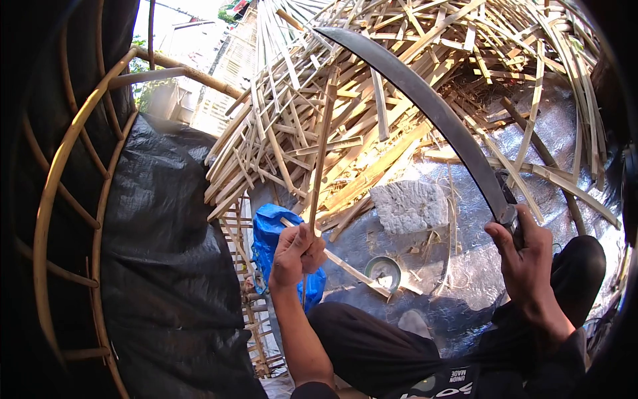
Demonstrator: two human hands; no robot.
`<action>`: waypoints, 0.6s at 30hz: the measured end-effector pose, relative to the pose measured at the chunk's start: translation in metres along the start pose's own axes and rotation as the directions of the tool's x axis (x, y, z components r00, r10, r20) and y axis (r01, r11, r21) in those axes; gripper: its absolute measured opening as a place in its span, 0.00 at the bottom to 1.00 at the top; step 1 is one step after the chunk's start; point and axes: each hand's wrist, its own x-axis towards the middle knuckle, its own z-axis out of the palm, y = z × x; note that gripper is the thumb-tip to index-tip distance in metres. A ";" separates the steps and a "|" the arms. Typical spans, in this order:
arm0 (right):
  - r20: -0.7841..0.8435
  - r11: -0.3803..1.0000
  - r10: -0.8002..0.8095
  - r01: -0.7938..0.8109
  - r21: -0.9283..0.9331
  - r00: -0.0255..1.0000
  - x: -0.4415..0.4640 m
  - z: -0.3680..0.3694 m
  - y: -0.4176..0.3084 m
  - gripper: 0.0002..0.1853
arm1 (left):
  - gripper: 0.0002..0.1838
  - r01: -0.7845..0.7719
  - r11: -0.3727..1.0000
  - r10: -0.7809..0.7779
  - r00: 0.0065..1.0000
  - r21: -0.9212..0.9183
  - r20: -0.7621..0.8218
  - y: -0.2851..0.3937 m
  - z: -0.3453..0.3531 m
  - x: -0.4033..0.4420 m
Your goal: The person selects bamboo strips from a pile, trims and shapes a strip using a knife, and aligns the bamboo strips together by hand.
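My left hand [296,256] is closed around a long, thin bamboo strip [323,143], which stands nearly upright and pokes out below the fist too. In my right hand [525,263] is the handle of a machete [425,100] with a long, curved, dark blade. The blade rises up and to the left, its tip ending above the top of the bamboo strip; blade and strip look apart. Most of the handle is hidden by my fingers. Just behind my left hand lies a blue plastic bag [269,226].
A big heap of split bamboo strips [286,126] fills the far side. A whitish block [410,207] and a small round dish [383,271] rest on the silvery ground sheet [345,246]. Black sheeting [173,266] and a curved bamboo frame [56,173] stand at the left.
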 end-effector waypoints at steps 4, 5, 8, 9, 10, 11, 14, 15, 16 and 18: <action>0.057 0.995 -0.097 0.096 0.018 0.994 -0.008 0.006 0.001 0.20 | 0.29 0.133 0.987 -0.135 0.991 0.094 0.015 0.003 0.005 0.002; 0.059 0.983 -0.185 0.186 -0.005 0.981 -0.010 0.007 0.001 0.21 | 0.28 0.131 0.983 -0.135 0.991 0.126 0.026 0.004 0.007 0.002; 0.066 0.952 -0.301 0.304 -0.046 0.951 -0.012 0.010 0.000 0.23 | 0.28 0.076 0.988 -0.084 0.995 0.133 0.055 0.004 0.012 0.004; 0.078 0.933 -0.343 0.349 -0.086 0.936 -0.010 0.009 0.000 0.24 | 0.28 0.019 0.994 -0.027 0.997 0.112 0.067 0.004 0.014 0.005; 0.094 0.910 -0.385 0.394 -0.125 0.918 -0.010 0.008 0.000 0.25 | 0.28 0.021 0.994 -0.029 0.997 0.109 0.071 0.003 0.016 0.005; 0.094 0.910 -0.384 0.394 -0.128 0.919 -0.009 0.009 0.000 0.25 | 0.28 0.031 0.988 -0.033 0.999 0.152 0.014 0.001 0.020 0.005; 0.082 0.929 -0.320 0.330 -0.165 0.944 -0.007 0.009 -0.001 0.26 | 0.31 0.051 0.946 -0.008 0.991 0.321 -0.136 0.000 0.038 0.003; 0.068 0.922 -0.332 0.339 -0.188 0.941 -0.006 0.007 -0.001 0.26 | 0.31 0.034 0.915 0.036 0.986 0.402 -0.164 0.000 0.040 0.000; 0.053 0.915 -0.341 0.345 -0.211 0.938 -0.005 0.005 0.000 0.26 | 0.31 0.020 0.877 0.080 0.979 0.481 -0.187 -0.002 0.042 -0.002; 0.039 0.911 -0.354 0.354 -0.211 0.934 -0.004 0.005 0.002 0.26 | 0.31 0.017 0.869 0.124 0.960 0.495 -0.250 -0.008 0.044 -0.004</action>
